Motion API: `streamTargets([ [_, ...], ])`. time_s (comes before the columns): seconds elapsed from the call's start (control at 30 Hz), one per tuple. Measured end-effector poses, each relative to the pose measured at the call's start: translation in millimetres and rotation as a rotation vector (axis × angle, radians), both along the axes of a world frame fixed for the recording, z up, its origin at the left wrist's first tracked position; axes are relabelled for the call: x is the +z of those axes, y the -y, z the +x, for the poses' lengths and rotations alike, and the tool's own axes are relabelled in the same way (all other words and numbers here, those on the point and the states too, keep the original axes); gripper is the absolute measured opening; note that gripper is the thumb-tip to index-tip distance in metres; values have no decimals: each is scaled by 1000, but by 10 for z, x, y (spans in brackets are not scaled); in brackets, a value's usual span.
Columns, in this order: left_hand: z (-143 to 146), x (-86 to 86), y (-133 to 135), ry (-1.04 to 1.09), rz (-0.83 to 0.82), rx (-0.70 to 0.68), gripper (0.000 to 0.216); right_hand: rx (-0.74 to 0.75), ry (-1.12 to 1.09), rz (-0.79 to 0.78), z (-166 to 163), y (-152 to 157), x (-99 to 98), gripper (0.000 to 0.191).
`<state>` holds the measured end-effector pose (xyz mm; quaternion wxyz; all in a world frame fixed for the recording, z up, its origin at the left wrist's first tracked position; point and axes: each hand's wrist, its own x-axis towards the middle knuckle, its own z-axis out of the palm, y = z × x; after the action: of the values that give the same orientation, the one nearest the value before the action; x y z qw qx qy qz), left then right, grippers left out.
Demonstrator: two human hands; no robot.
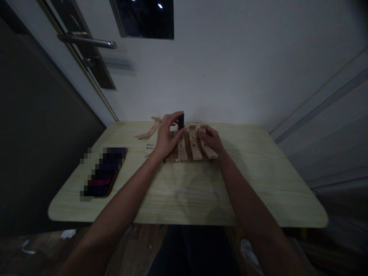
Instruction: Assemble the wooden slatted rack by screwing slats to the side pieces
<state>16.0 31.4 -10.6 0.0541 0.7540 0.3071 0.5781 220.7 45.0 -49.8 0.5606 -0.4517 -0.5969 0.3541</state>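
Observation:
A wooden assembly of several pale slats (194, 147) lies at the far middle of a light wood-grain table (186, 191). My left hand (167, 136) rests over its left side, fingers closed around a small black upright object (181, 120) held above a slat. My right hand (212, 139) lies on the right slat, fingers curled and pressing it down.
A curved wooden piece (150, 130) lies at the table's far left. A few dark screws (150, 147) sit just left of the assembly. A blurred dark flat object (104, 171) lies on the left side. A white wall stands behind; a door handle (87, 40) is upper left.

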Motion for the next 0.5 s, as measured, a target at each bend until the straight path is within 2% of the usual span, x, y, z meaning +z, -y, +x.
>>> streamTargets([
  [0.3, 8, -3, 12, 30, 8, 47, 44, 0, 0, 12, -3, -2, -6, 42],
  [0.5, 21, -4, 22, 48, -57, -78, 55, 9, -2, 19, -3, 13, 12, 40],
])
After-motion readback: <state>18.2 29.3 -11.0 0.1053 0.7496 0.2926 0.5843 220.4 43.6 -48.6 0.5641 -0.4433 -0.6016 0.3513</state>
